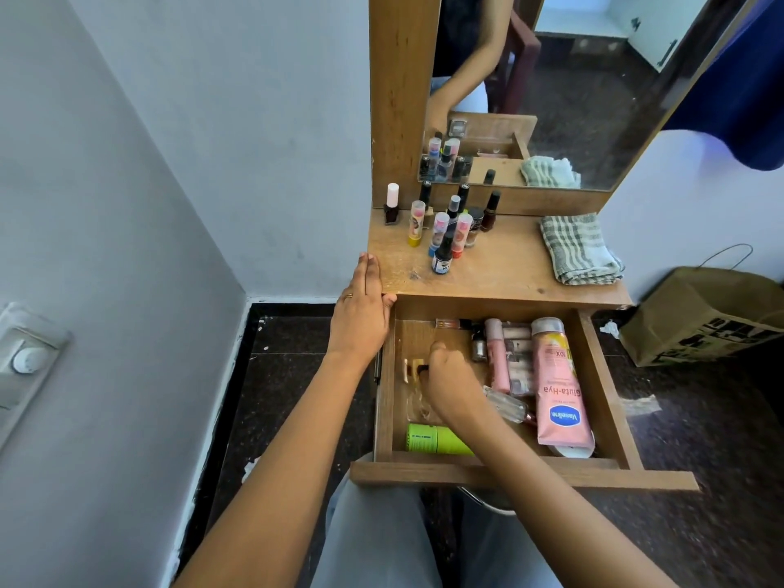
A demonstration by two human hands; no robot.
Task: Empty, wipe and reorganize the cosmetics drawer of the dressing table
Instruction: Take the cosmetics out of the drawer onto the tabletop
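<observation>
Emptying partway: bottles [445,231] on worktop [500,269], drawer [602,375] half full. Right hand [454,388] grip pinches small dark item [422,369]; left hand [360,311] spread flat. Cloth [579,248] folded, wiping pending.

Honey-brown with darker grain on the wooden dressing table top [500,265] and the open wooden drawer [604,375]. Grey-and-white checks on the folded cloth towel [579,250]. Salmon pink with a blue oval logo and a yellow patch on the big soft lotion tube [560,388]; paler pink on the slim tube [497,354]. Lime green on the lying cylindrical bottle [439,439]. Near-black glass under a white cap on the nail polish bottle [391,205]. Black on the small item [423,369] pinched in the right hand [452,386]. Brown with black print on the paper bag [704,320]. Dark speckled brown on the stone floor [297,375]; pale grey on the wall [169,163]; navy on the hanging cloth [738,78].
</observation>
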